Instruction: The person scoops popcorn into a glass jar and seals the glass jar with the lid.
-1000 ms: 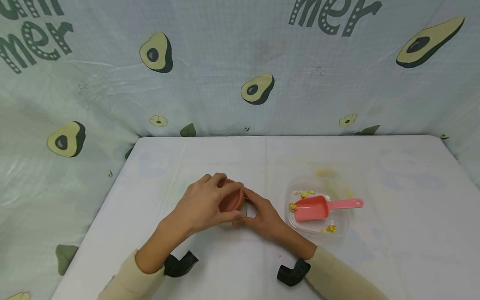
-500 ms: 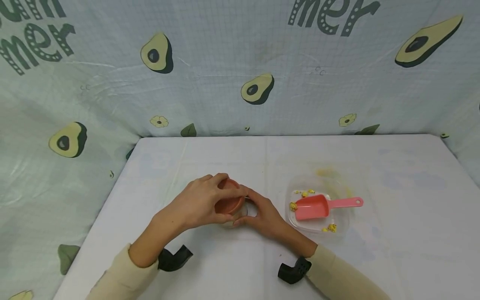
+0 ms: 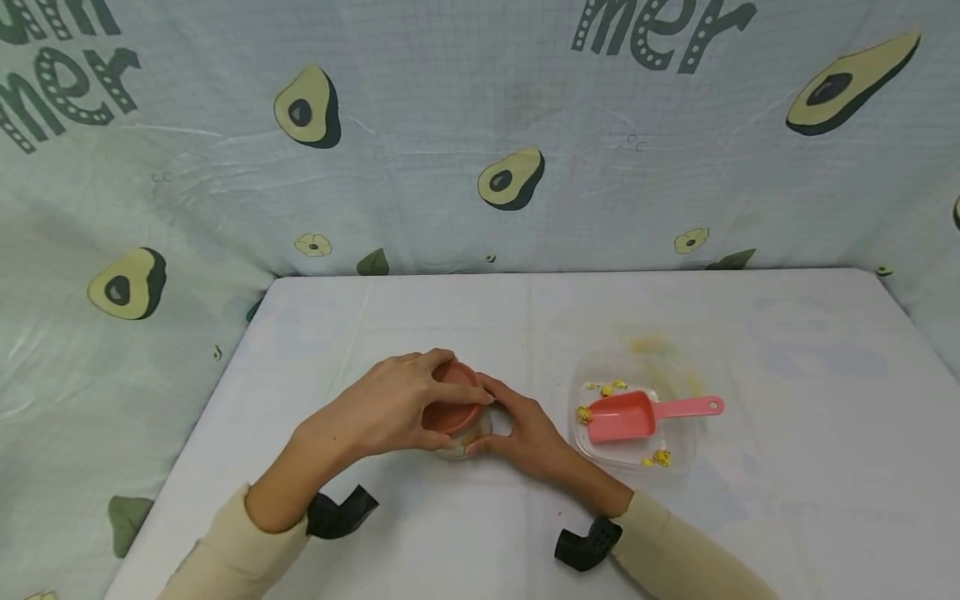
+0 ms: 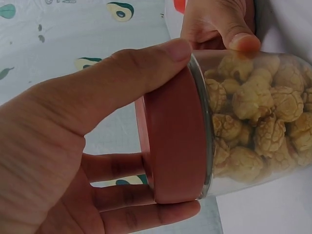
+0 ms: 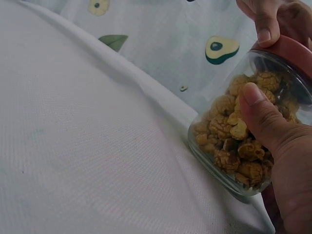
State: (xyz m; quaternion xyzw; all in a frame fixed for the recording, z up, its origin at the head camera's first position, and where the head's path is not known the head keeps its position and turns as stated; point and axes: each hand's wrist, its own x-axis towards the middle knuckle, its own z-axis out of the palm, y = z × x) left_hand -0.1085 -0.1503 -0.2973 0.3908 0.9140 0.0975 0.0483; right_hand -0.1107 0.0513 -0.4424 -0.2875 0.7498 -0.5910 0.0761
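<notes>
A glass jar (image 5: 202, 139) of caramel-coloured popcorn (image 4: 253, 102) stands on the table, capped by a reddish-brown lid (image 4: 178, 141). My left hand (image 3: 390, 407) grips that lid from above, thumb on one side and fingers curled round the other. Lower down, my right hand (image 3: 528, 437) holds the glass body, its thumb pressed along the side in the right wrist view. The lid sits at the jar's mouth; whether it is fully seated I cannot tell. From the head view, both hands cover much of the glass.
To the right of the jar, a clear plastic tub (image 3: 678, 450) holds a pink scoop (image 3: 622, 417) and a few yellow popcorn bits (image 3: 662, 457). The scoop's handle sticks out over the tub's right side. A white cloth covers the table (image 3: 810, 467); an avocado-print sheet (image 3: 405, 100) hangs behind.
My left wrist has swung left, with the hand turning about the lid. More glass shows below the lid. The right hand has kept its hold almost in place.
</notes>
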